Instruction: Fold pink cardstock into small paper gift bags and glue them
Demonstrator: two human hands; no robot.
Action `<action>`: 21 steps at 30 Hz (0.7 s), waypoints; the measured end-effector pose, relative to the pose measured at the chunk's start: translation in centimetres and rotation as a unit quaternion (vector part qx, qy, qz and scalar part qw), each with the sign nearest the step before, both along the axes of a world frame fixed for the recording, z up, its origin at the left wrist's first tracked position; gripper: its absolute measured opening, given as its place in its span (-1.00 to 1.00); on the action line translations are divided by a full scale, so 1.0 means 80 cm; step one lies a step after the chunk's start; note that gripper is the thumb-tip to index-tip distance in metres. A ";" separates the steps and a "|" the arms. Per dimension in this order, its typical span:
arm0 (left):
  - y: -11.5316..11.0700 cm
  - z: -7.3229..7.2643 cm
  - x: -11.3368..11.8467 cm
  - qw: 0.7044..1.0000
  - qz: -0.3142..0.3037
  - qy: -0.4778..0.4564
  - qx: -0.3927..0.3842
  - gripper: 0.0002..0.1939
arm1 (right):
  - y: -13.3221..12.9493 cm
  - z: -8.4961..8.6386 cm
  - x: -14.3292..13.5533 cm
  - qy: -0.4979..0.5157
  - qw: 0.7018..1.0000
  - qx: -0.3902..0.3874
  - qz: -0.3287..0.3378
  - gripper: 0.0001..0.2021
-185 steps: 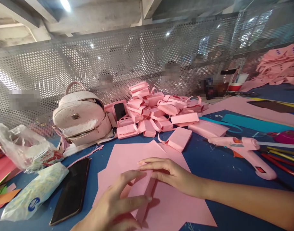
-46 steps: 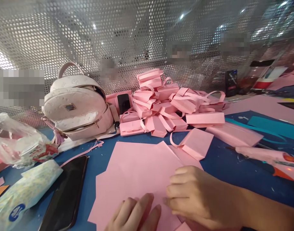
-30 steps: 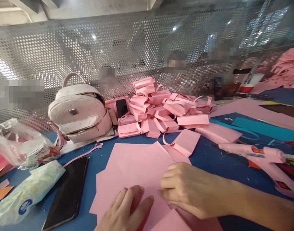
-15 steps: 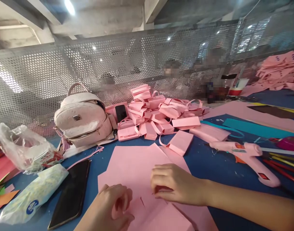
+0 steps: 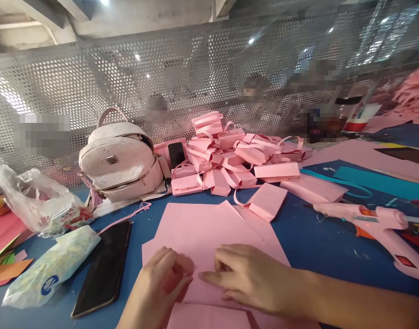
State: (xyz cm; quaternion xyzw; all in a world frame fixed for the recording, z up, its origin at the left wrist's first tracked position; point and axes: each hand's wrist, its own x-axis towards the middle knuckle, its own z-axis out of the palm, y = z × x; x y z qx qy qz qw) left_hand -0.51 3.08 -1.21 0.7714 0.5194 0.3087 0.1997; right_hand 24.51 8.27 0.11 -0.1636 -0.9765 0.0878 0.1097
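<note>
Sheets of pink paper (image 5: 196, 224) lie on the blue table in front of me. My left hand (image 5: 164, 281) rests at their left side, its fingers curled and the thumb close to the fingertips. Anything in that pinch is too small to make out. My right hand (image 5: 245, 276) lies low over the paper, index finger stretched toward the left hand and other fingers partly bent; I see nothing held in it. Below both hands, at the bottom edge, is a folded pink paper piece (image 5: 209, 317), partly cut off by the frame.
Several pink paper bags (image 5: 226, 155) are heaped behind the sheets. A pink glue gun (image 5: 374, 224) lies at right, near blue paper strips (image 5: 377, 180). At left are a black phone (image 5: 104, 269), a tissue pack (image 5: 53, 269), a plastic bag (image 5: 41, 201) and a backpack (image 5: 120, 160).
My left thumb and fingertips have come closer together. My right index finger has stretched out to the left. The folded piece sits lower and further left, and the view has shifted slightly.
</note>
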 end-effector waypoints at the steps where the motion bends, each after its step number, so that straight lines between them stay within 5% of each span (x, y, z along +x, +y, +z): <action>1: 0.000 -0.002 -0.002 0.999 -0.017 0.016 0.038 -0.86 | -0.001 -0.001 -0.003 -0.015 1.000 0.018 -0.007 -0.59; 7: -0.002 -0.013 -0.009 0.968 -0.088 0.106 0.211 -0.81 | -0.005 -0.007 -0.015 -0.037 0.997 0.068 -0.022 -0.48; 17: -0.008 -0.009 -0.007 0.932 -0.112 0.170 0.299 -0.70 | -0.005 -0.004 -0.012 -0.033 0.999 0.019 -0.022 -0.52; 21: -0.008 -0.007 -0.006 0.928 -0.109 0.193 0.299 -0.74 | -0.005 0.002 -0.007 0.009 0.995 -0.075 -0.058 -0.69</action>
